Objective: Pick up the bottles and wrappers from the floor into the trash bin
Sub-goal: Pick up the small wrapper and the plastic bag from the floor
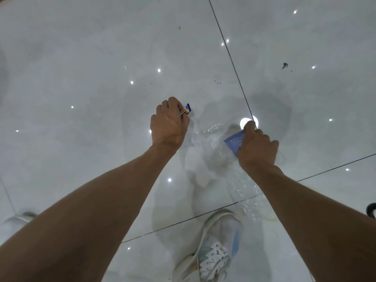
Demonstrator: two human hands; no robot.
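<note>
Arms outstretched above a sneaker (215, 251), a person gathers litter off the tiled floor (81, 58): left hand (167, 124) pinching a wrapper (186, 110), right hand (257, 145) clutching a clear bottle (223, 151), presumably bin-bound; no bin visible.

Clear bottle (223, 151), blue-yellow wrapper (187, 110), both held

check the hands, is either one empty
No: the left hand grips a small wrapper and the right hand holds a blue-labelled clear bottle.
</note>
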